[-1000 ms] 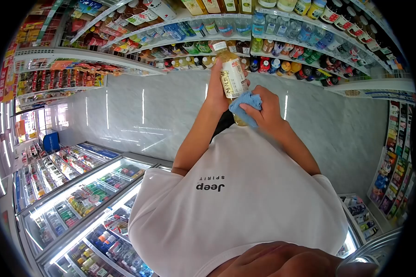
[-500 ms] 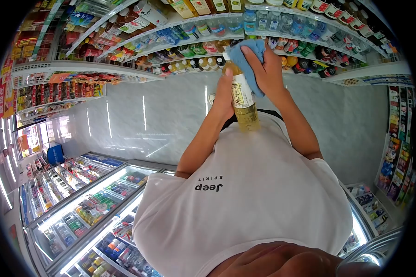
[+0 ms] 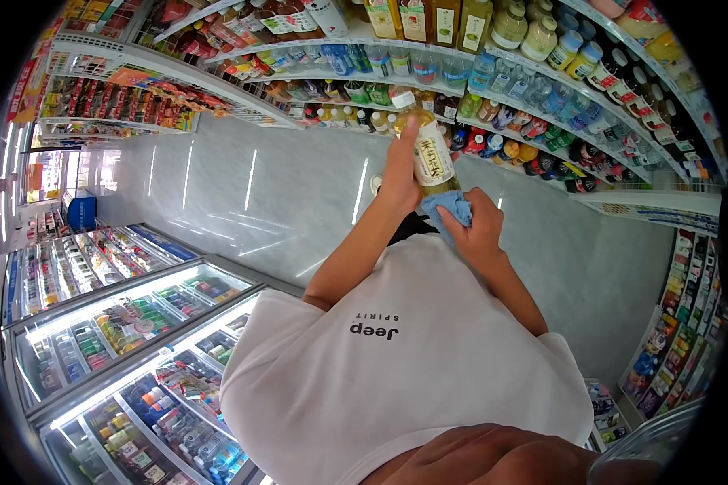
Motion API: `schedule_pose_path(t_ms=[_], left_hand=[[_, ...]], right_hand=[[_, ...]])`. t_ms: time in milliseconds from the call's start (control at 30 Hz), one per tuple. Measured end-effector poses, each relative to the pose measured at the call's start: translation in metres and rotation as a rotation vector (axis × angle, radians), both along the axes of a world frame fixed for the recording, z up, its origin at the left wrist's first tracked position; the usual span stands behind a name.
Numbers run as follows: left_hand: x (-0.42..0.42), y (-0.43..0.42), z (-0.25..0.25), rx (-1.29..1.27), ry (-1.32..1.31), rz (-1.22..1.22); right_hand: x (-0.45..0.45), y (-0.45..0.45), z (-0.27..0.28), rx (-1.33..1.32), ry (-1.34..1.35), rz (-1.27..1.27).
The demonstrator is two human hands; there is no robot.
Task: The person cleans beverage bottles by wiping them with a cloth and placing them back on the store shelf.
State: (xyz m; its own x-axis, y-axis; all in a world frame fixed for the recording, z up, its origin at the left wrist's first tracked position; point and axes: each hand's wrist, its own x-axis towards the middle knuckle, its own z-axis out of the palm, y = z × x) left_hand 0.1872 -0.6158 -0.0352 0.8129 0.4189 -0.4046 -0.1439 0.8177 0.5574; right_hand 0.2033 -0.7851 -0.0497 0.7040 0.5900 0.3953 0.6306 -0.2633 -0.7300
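My left hand point(image 3: 402, 171) is wrapped round a clear bottle point(image 3: 433, 158) of pale yellow liquid with a cream label and a white cap. The bottle is tilted, its cap pointing toward the shelves. In my right hand point(image 3: 481, 226) is a bunched blue cloth point(image 3: 448, 208), pressed against the bottle's lower end. The cloth and fingers hide the bottle's base.
Curved shelves of drinks point(image 3: 416, 78) stand ahead of me. Glass-topped coolers point(image 3: 137, 368) with bottles lie at the lower left. Snack racks point(image 3: 121, 105) are at the upper left, and another rack point(image 3: 671, 323) stands at the right. Between them is grey floor point(image 3: 291, 174).
My right hand has moved the cloth from the bottle's cap end down to its lower end. The cloth is more bunched. My left hand still holds the bottle, and the view has turned slightly.
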Motion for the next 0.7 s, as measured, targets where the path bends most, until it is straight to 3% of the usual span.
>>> schedule_pose_path(t_ms=[133, 233, 333, 500, 633, 700], left_hand=[[-0.003, -0.005, -0.002, 0.116, 0.011, -0.173], [-0.006, -0.019, 0.003, 0.026, -0.019, -0.195], [-0.009, -0.031, -0.001, 0.143, -0.074, -0.248], [-0.022, -0.037, 0.016, 0.381, 0.011, -0.406], [-0.025, -0.027, 0.019, 0.605, -0.296, -0.433], [-0.025, -0.029, 0.011, 0.560, -0.315, -0.424]], right_hand=[[0.016, 0.011, 0.011, 0.055, 0.090, -0.049], [0.028, 0.022, 0.014, 0.148, 0.103, -0.095], [0.049, 0.032, 0.028, 0.278, 0.070, -0.167], [0.079, 0.032, 0.050, 0.398, 0.292, -0.242], [0.080, 0.014, 0.052, 0.528, 0.427, -0.211], [0.071, 0.021, 0.055, 0.615, 0.404, -0.223]])
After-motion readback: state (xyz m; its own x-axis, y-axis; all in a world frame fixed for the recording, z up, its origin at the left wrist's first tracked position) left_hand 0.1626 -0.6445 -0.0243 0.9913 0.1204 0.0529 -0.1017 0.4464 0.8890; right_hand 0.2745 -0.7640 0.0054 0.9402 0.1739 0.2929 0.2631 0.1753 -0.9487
